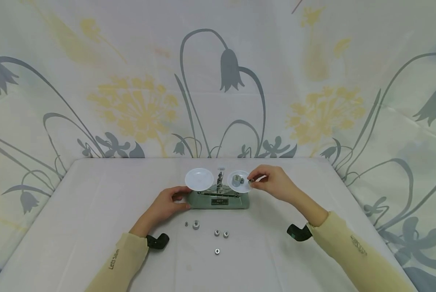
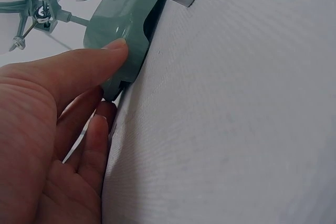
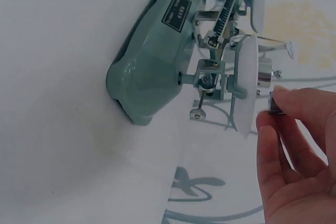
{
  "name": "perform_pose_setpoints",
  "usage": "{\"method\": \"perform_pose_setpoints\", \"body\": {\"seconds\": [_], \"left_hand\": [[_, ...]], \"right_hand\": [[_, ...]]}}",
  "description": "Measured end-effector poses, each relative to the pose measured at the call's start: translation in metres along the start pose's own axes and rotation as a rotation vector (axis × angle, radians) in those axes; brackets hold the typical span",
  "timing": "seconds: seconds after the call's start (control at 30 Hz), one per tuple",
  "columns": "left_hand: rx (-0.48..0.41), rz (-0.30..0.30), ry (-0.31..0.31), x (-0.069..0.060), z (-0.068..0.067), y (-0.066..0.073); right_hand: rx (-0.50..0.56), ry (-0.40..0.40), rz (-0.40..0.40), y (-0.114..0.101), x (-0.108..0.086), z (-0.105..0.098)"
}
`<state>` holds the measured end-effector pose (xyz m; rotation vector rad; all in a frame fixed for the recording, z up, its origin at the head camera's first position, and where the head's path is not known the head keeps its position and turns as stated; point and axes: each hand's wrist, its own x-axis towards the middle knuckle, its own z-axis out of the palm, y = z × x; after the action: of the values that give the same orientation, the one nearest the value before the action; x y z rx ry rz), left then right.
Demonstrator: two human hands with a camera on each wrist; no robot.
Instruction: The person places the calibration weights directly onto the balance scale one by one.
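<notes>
A green balance scale (image 1: 203,201) stands on the white-covered table. My left hand (image 1: 168,203) grips the left end of its base, thumb (image 2: 113,53) on the front side and the other fingers behind. Between thumb and fingers, my right hand (image 1: 276,182) pinches a small metal weight (image 3: 272,103) at the right edge of the right white pan (image 1: 244,189). Whether that weight touches the pan, I cannot tell. On this pan stand a large metal weight (image 1: 236,181) and a smaller one (image 1: 242,181). The left pan (image 1: 198,178) holds nothing visible.
In front of the scale, several metal weights stand on the table, among them a larger knobbed weight (image 1: 196,225), a tiny weight (image 1: 186,224) and a nearer one (image 1: 217,252). A flower-patterned cloth (image 1: 203,101) hangs behind the table's back edge.
</notes>
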<state>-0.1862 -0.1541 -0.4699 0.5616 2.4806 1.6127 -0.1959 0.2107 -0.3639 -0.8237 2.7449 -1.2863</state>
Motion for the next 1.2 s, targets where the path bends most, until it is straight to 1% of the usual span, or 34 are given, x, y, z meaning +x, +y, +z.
{"method": "perform_pose_setpoints", "body": {"seconds": [0.23,0.33,0.47,0.57,0.63,0.9,1.07,1.2], "left_hand": [[0.008,-0.006,-0.003,0.001,0.0,0.0],[0.007,-0.022,-0.002,0.001,0.0,0.001],[0.014,-0.025,-0.001,0.0,0.0,0.001],[0.014,-0.011,-0.002,0.0,0.0,0.001],[0.005,-0.015,0.001,0.0,0.0,0.0],[0.012,-0.026,-0.003,0.0,0.0,0.001],[0.016,-0.015,-0.003,0.0,0.0,0.0],[0.019,-0.007,-0.001,0.0,0.0,0.0]], "right_hand": [[-0.013,-0.045,0.0,0.002,0.006,0.0],[-0.026,-0.065,0.003,0.002,0.007,0.001],[-0.057,-0.087,-0.009,0.002,0.01,0.001],[-0.087,-0.106,-0.015,0.001,0.013,0.0],[-0.1,-0.122,-0.01,0.001,0.015,-0.001],[-0.134,-0.18,0.019,-0.004,0.023,-0.003],[-0.128,-0.186,0.054,-0.005,0.025,-0.003],[-0.119,-0.181,0.062,-0.007,0.024,-0.003]]}}
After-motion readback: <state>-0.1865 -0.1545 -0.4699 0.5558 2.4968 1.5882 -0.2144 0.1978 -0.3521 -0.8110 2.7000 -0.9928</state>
